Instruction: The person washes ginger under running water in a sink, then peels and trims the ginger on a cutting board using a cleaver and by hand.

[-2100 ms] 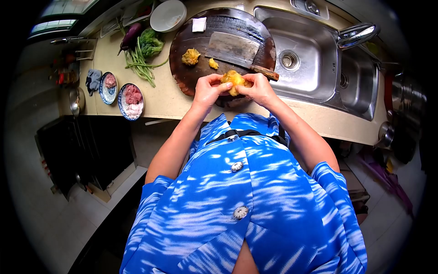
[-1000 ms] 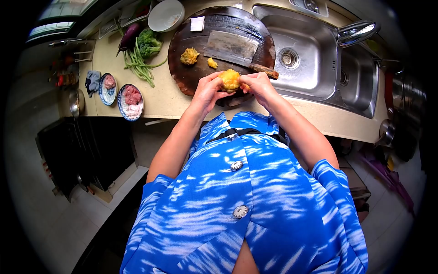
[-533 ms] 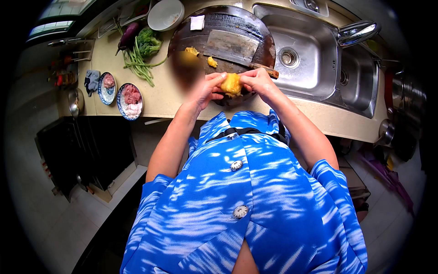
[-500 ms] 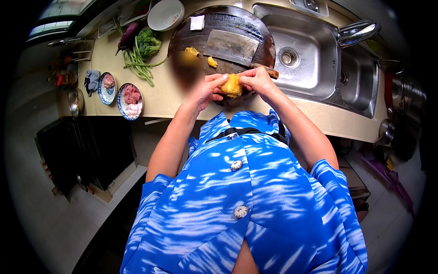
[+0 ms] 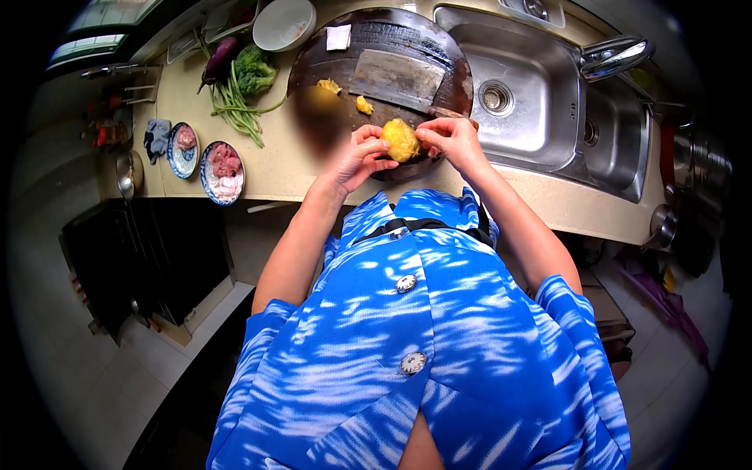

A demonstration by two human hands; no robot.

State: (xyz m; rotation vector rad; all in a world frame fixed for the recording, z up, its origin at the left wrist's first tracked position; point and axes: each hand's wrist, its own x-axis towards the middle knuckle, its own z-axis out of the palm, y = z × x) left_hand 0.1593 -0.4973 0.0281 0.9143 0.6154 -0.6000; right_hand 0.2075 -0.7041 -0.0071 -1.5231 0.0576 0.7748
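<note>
Both hands are at a yellow, wrinkled lump (image 5: 399, 141), held over the near edge of a round dark chopping board (image 5: 315, 64). Its exact kind I cannot make out. My left hand (image 5: 362, 155) grips its left side with thumb and fingers. On the right side, my right hand (image 5: 448, 141) pinches it between thumb and fingertips. A cleaver (image 5: 398, 77) lies flat on the board, its wooden handle near my right hand. Two small yellow pieces, one left piece (image 5: 330, 86) and one middle piece (image 5: 364, 105), rest on the board. A blurred patch hides the board's left front.
A double steel sink (image 5: 540, 145) with a tap (image 5: 615, 59) adjoins the board. On the left counter are broccoli (image 5: 254, 72), an eggplant (image 5: 222, 61), green beans (image 5: 235, 110) and two meat dishes, one larger dish (image 5: 210, 184). A white bowl (image 5: 283, 25) stands behind, a folded white cloth (image 5: 338, 37) on the board.
The yellow lump has turned and now shows a rounder, brighter face. My left fingers have spread somewhat, and my right hand has shifted slightly to the right.
</note>
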